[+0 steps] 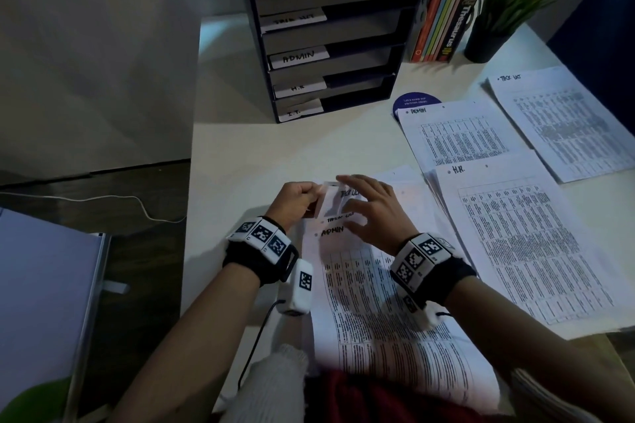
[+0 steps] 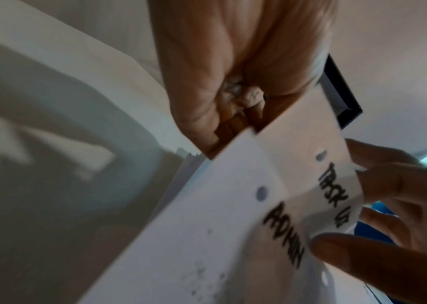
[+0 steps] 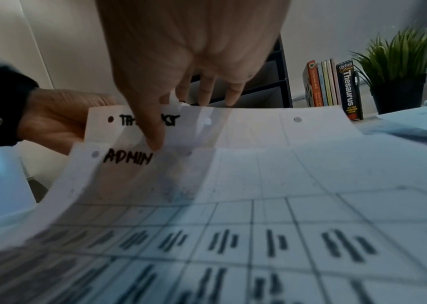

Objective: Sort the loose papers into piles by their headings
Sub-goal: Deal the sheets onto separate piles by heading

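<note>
A stack of loose papers (image 1: pixel 378 319) lies on the white desk (image 1: pixel 257 148) in front of me, its far end lifted. The top sheet is headed ADMIN (image 3: pixel 128 158); a sheet headed TASK LIST (image 2: pixel 334 193) shows behind it. My left hand (image 1: pixel 302 199) grips the stack's top-left corner. My right hand (image 1: pixel 367 209) pinches the far edge, with its thumb (image 3: pixel 152 131) on the Task List heading and its fingers (image 3: pixel 204 92) behind the sheets. To the right lie an ADMIN pile (image 1: pixel 457 134), an H.R. pile (image 1: pixel 525 244) and a TASK LIST pile (image 1: pixel 563 120).
A dark tray organiser (image 1: pixel 330 45) with labelled shelves stands at the back of the desk. Books (image 1: pixel 443 21) and a potted plant (image 1: pixel 505 10) stand to its right. A blue round disc (image 1: pixel 415 100) peeks from under the Admin pile. The desk's left edge drops to a floor with a cable (image 1: pixel 120 199).
</note>
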The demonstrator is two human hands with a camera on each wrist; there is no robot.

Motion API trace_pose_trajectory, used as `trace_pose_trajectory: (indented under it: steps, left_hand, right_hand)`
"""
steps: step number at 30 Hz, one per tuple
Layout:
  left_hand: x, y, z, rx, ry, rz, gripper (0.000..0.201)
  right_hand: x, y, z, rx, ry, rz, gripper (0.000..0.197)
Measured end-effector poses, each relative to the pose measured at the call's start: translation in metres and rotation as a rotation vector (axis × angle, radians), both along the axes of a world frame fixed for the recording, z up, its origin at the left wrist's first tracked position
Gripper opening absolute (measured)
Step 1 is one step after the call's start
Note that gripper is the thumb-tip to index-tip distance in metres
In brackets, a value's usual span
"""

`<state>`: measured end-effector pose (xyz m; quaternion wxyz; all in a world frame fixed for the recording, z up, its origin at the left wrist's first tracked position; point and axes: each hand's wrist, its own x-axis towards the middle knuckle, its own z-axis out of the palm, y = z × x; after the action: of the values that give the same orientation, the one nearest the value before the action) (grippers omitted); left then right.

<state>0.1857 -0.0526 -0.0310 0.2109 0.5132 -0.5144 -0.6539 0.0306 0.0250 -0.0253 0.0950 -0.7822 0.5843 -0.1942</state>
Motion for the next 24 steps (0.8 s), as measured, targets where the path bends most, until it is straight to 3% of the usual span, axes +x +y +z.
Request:
trace_pose_trajectory:
  steps: [2,6,8,11,15,16,17,19,24]
  left_hand:
    - [-0.001,-0.002,-0.001,-0.015,-0.041,-0.011,0.027]
    - [0.0,-0.007,-0.002,0.018,-0.07,0.091,0.03]
    - [0.001,-0.008,-0.002,0.044,-0.052,0.113,0.027]
    - [0.002,-0.007,0.001,0.054,-0.026,0.069,0.022]
    - [-0.001,-0.001,0.009,0.029,-0.084,-0.121,0.007]
    - [-0.002,0.0,0.009,0.026,-0.075,-0.144,0.017]
    - [-0.003,0.001,0.009,0.039,-0.046,-0.116,0.02]
    - [-0.002,0.003,0.011,0.062,-0.016,-0.047,0.004]
    - [0.003,-0.009,0.003,-0.006,-0.148,-0.06,0.03]
  right_hand:
    - [-0.001,-0.001,-0.002,-0.102,-0.031,0.01,0.006]
    - [-0.004,0.002,-0.009,-0.165,-0.003,0.017,0.006]
    - [-0.004,0.006,-0.011,-0.155,-0.002,0.021,0.02]
    - [-0.001,0.007,-0.009,-0.117,-0.036,-0.026,0.021]
    - [0.002,-0.003,-0.008,-0.106,-0.074,-0.019,0.014]
    - [0.003,-0.006,-0.01,-0.117,-0.075,0.0,0.015]
    - [0.004,-0.008,-0.01,-0.125,-0.076,0.013,0.017]
    - [0.005,-0.008,-0.012,-0.155,-0.081,0.008,0.021]
    - [-0.002,0.015,-0.023,-0.189,-0.092,-0.036,0.028]
